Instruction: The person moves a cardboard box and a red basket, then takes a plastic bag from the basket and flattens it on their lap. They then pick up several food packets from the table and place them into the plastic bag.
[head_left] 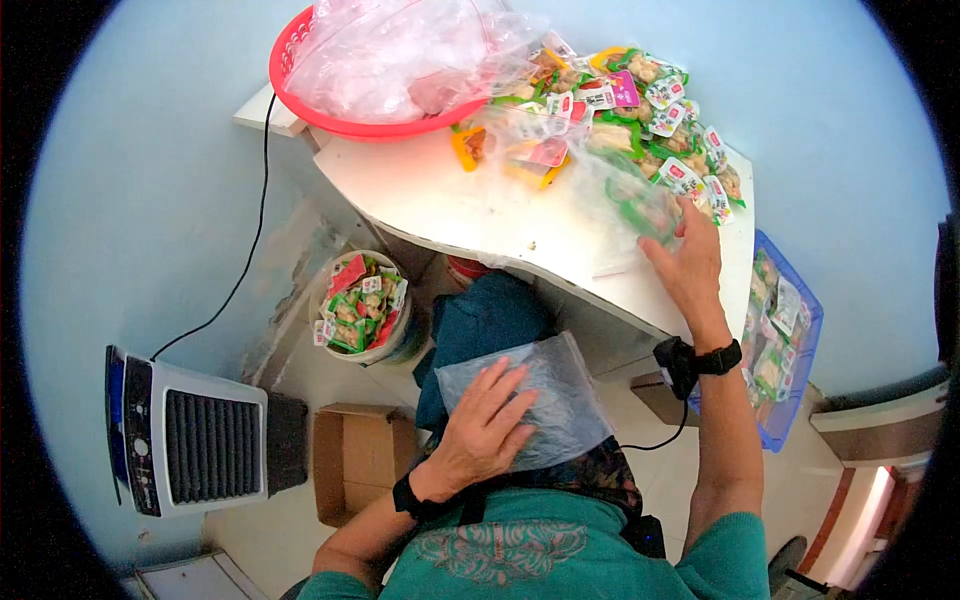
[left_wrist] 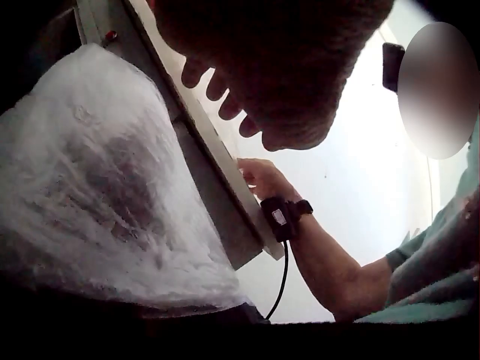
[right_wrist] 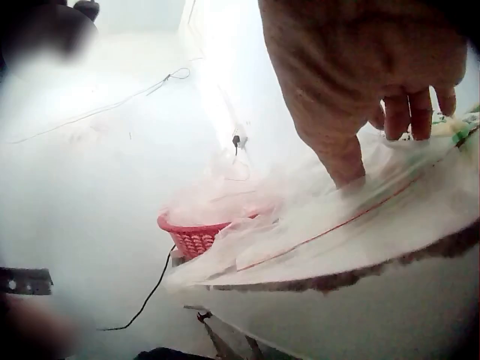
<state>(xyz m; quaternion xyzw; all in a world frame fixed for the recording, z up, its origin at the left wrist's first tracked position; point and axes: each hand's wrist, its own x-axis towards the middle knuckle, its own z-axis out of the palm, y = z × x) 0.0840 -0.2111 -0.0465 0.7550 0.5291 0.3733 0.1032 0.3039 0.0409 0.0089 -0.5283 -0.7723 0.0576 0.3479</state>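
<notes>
My left hand [head_left: 488, 425], fingers loosely extended, is over a stack of clear plastic bags [head_left: 570, 405] on my lap. In the left wrist view, the hand [left_wrist: 262, 75] is a dark shape above the whitish bags [left_wrist: 112, 195]. On the white table, my right hand [head_left: 692, 265] touches a clear zip bag [head_left: 600, 205], thumb and fingers spread apart; a green-edged packet shows through its right end. In the right wrist view, the thumb of the right hand [right_wrist: 375, 82] presses down on the film [right_wrist: 315, 225]. Several small snack packets [head_left: 640, 110] are heaped just beyond this bag.
A red basket [head_left: 375, 128] full of clear bags stands at the table's back left. Below are a bucket of packets [head_left: 362, 305], a cardboard box [head_left: 335, 470] and an air cooler [head_left: 215, 430]. A blue crate [head_left: 815, 330] with packets is at the right.
</notes>
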